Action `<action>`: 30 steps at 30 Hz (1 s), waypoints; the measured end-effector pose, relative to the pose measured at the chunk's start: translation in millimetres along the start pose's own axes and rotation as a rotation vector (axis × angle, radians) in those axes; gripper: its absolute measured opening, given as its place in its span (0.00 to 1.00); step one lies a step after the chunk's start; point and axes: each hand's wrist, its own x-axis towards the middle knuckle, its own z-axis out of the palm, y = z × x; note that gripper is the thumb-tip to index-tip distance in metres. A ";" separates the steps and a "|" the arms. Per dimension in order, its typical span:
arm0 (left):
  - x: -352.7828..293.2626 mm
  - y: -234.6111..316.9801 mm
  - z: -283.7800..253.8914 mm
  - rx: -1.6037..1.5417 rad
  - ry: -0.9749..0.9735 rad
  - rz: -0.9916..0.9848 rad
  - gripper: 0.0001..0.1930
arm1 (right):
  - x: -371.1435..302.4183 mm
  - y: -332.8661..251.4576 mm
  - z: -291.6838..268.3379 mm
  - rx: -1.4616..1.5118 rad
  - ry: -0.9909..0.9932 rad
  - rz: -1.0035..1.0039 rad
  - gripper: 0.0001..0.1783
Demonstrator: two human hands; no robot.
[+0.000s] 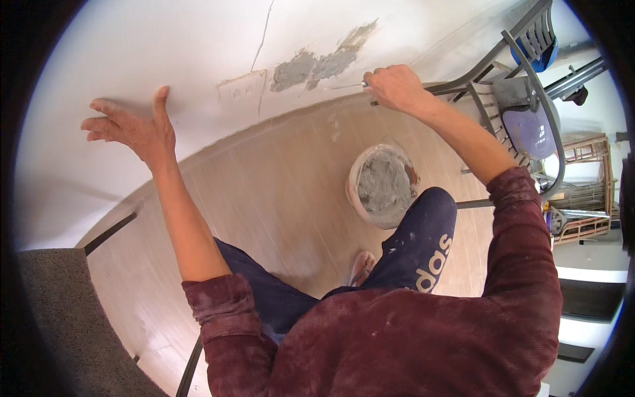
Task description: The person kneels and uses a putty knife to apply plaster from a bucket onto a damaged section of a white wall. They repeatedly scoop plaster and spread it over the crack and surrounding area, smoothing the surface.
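Observation:
My right hand is closed around a thin metal tool whose tip reaches toward grey mortar patches low on the white wall. My left hand is spread flat, fingers apart, against the wall to the left. A white bucket holding grey mortar stands on the wood-look floor below my right forearm, next to my knee in dark blue trousers. A white double socket plate sits on the wall just left of the patches, with a crack running up above it.
A metal-framed chair with a purple seat stands at the right, close to my right arm. A grey upholstered seat fills the lower left. Wooden crates lie at the far right. My bare foot rests on the floor.

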 end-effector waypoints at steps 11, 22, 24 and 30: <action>-0.6 -7.3 0.2 0.068 0.014 0.058 0.65 | 0.0 27.4 -33.9 -0.119 0.041 0.238 0.15; 1.1 2.5 -6.8 -0.048 0.005 0.002 0.67 | -38.7 -21.6 -11.6 0.057 0.011 0.119 0.12; 2.8 -3.2 -3.5 -0.006 0.012 0.026 0.67 | -19.0 -35.8 4.0 0.087 0.004 0.080 0.10; 1.4 -2.7 -4.5 0.022 -0.022 0.000 0.66 | 24.6 -28.5 3.5 0.056 0.067 0.101 0.07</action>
